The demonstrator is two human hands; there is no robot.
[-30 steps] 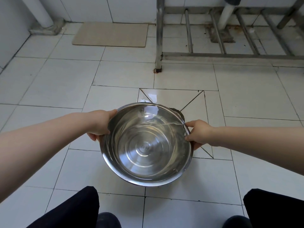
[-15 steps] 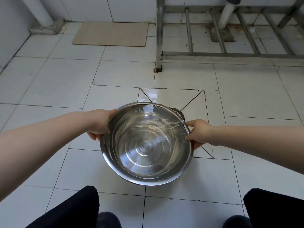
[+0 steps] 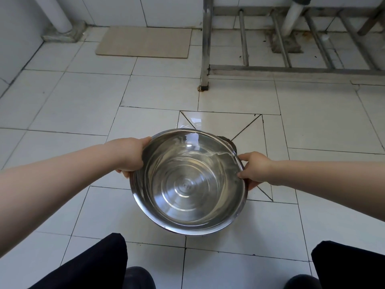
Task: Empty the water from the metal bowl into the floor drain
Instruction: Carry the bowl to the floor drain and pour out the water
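Left hand: my left hand (image 3: 130,156) is clamped on the left rim of the metal bowl (image 3: 188,181), thumb over the edge, fingers curled under the outer wall.
Right hand: my right hand (image 3: 255,168) pinches the right rim, fingertips (image 3: 241,175) on the lip, the rest under the bowl.
Bowl place: held above the floor between both hands, in front of my knees, its far edge tipped lower than the near one.
Bowl make: round polished steel, rolled rim, concentric rings pressed into the flat bottom, bright reflections all over.
Water: a clear shallow layer gathers toward the far right wall, with a ripple line near my right hand.
Floor drain: a dark edge of the floor drain (image 3: 230,142) peeks out past the far right rim, mostly hidden by the bowl.
Floor: glossy white tiles (image 3: 83,105), with diagonal cuts meeting at the drain and a wet sheen on the far one.
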